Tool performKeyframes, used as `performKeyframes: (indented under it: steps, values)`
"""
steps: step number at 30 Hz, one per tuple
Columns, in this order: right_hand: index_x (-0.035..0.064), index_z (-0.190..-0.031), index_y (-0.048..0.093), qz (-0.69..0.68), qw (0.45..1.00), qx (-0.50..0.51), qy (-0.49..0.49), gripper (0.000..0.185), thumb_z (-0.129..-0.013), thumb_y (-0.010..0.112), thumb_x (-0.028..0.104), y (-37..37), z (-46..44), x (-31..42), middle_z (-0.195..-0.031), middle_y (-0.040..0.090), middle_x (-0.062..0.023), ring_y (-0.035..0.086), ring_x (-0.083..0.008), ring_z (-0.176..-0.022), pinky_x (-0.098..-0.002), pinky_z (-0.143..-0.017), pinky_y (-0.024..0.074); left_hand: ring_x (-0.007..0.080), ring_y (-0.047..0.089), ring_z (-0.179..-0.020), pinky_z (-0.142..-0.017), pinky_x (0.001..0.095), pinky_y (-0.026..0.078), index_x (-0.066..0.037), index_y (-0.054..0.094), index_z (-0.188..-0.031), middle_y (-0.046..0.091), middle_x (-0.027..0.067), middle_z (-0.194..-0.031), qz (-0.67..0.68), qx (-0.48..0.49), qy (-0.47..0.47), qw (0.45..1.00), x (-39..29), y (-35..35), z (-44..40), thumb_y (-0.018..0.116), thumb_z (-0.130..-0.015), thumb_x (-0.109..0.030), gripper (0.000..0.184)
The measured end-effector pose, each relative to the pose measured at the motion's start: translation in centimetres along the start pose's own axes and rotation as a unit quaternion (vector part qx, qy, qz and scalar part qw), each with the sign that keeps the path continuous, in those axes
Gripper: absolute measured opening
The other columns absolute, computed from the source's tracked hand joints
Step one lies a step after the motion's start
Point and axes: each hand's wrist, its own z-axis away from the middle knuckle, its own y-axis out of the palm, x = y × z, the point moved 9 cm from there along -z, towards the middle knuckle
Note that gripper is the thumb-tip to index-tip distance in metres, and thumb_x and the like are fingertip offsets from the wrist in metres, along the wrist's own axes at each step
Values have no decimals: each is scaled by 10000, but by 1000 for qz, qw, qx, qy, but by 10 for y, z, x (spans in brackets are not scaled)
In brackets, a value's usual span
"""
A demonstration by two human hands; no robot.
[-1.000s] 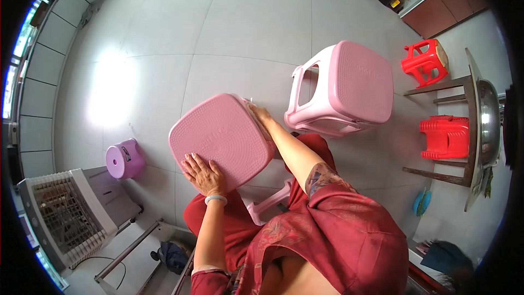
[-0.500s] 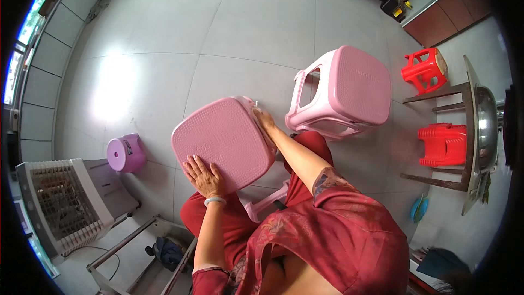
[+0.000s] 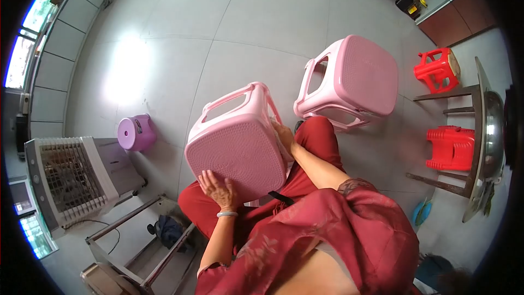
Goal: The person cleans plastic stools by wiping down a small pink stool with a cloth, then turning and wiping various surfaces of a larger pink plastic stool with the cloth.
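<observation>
Observed from beside the seated person. Left hand (image 3: 220,192): fingers spread and laid flat, released from any grip, on the textured seat of a pink stool (image 3: 237,155). Right hand (image 3: 284,136): fingers set against the stool's right side, partly hidden; could not tell whether they grasped it. Stool position: directly under the left fingers and just left of the right ones, between the knees, tilted, its leg frame showing past the seat's far edge. A second pink stool (image 3: 368,76) stood near the right fingers, farther right, apart from the first. Well left of the left fingers and a little beyond them: a purple stool (image 3: 132,134) on the tiled floor (image 3: 262,60). Well right of the right fingers: two red stools (image 3: 451,149).
</observation>
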Motion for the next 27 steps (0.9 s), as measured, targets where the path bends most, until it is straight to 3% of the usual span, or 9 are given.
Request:
performKeyframes:
  steps: [3,5,8,9,13,14,16,22,27]
  values:
    - [105,-1278,595,166,983,16,-77,374,-999,422,283,11,17,13,-1154,642,-224,643,-350,-1012,-415,-894,486,425,342,-1345,-1135,473,259,31,307,-1459,356,257,-1461,29,-138,-141,980,69,-16,-15,466,-992,-315,602]
    - [103,-1326,561,134,986,3,-99,398,-1019,343,232,23,24,20,-1198,622,-215,616,-379,-1066,-424,-939,463,394,393,-1323,-1124,442,286,36,333,-1451,399,232,-1449,210,-60,-290,932,144,14,-31,406,-1017,-405,623]
    - [65,-1316,566,126,985,-20,-116,419,-1030,370,299,24,29,34,-1168,646,-195,624,-330,-1043,-386,-950,452,312,325,-1386,-1153,428,235,4,273,-1495,308,174,-1534,536,34,-478,695,137,38,-42,381,-998,-539,744]
    - [62,-1311,570,53,995,-18,-88,402,-1019,412,289,20,25,35,-1139,657,-170,633,-290,-1009,-373,-912,466,264,312,-1398,-1161,396,214,-12,256,-1509,284,124,-1556,568,81,-458,679,119,34,-47,356,-988,-581,778]
    - [46,-1295,585,-263,964,38,8,396,-1011,491,306,8,46,81,-1082,665,-58,618,-145,-938,-305,-841,482,249,328,-1395,-1160,399,229,-50,321,-1492,345,87,-1531,510,-42,-417,751,89,-11,-38,354,-1009,-531,683]
    - [42,-1292,589,-342,937,64,25,406,-1018,489,325,3,59,105,-1082,657,-26,601,-113,-937,-285,-845,476,246,343,-1386,-1158,398,239,-58,342,-1481,368,84,-1515,562,-40,-406,720,70,-26,-40,352,-1013,-520,657]
    - [51,-1320,573,-277,959,59,5,437,-1032,449,355,-21,77,151,-1089,627,9,560,-75,-970,-254,-867,459,242,373,-1369,-1154,396,260,-74,384,-1458,414,79,-1483,658,-37,-380,649,45,-46,-39,348,-1023,-497,608]
    - [-11,-1367,510,-289,950,30,-112,505,-1029,458,361,-79,101,257,-1172,592,-19,506,-93,-1069,-271,-955,416,223,451,-1281,-1096,403,341,-78,439,-1399,487,85,-1391,703,-129,-208,668,-30,-153,-86,369,-1036,-439,516]
    - [-1,-1286,575,-302,919,-5,-253,442,-1020,493,342,-161,133,325,-964,594,43,484,-57,-901,-257,-806,446,193,492,-1207,-1037,385,375,-95,428,-1394,518,72,-1330,765,-136,-103,621,-98,-189,-123,371,-1028,-463,522]
